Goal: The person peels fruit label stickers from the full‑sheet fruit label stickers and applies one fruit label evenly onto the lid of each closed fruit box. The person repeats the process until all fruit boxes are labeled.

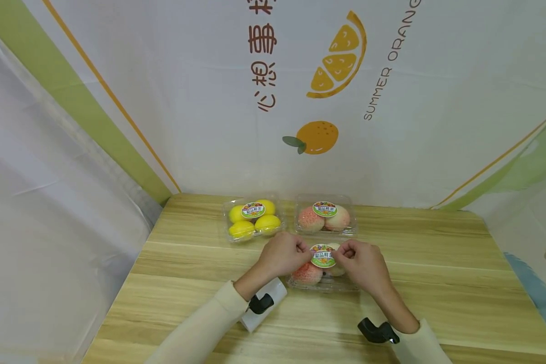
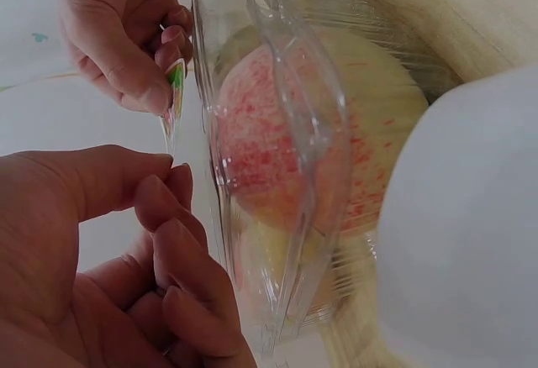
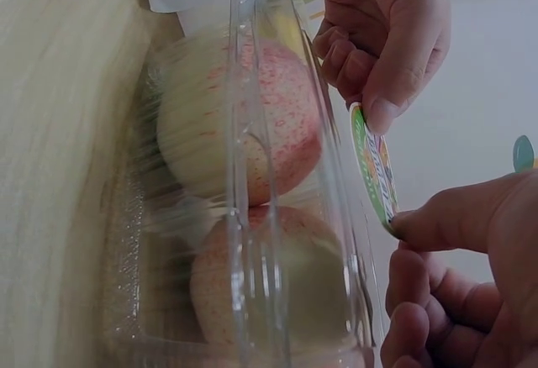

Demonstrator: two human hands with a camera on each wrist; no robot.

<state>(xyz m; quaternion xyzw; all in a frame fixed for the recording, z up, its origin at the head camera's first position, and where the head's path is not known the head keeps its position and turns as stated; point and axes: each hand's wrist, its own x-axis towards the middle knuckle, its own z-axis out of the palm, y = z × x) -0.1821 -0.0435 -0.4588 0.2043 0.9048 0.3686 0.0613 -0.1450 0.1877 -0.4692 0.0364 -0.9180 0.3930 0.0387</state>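
An oval fruit sticker (image 1: 323,255) with a green lower edge is stretched between both hands, just above a clear plastic box (image 1: 325,289). My left hand (image 1: 282,254) pinches its left end between thumb and index finger. At the opposite end, my right hand (image 1: 365,265) pinches it the same way. Seen from the right wrist, the sticker (image 3: 374,166) stands slightly apart from the closed lid. Inside the box lie pink-speckled peaches (image 3: 277,124), partly covered by the hands in the head view.
Behind, a labelled clear box of yellow fruit (image 1: 242,230) stands at left, and a labelled box of peaches (image 1: 311,220) at right. A white roll (image 1: 268,303) lies under the left forearm. A printed cloth (image 1: 209,126) hangs behind the wooden table (image 1: 437,293).
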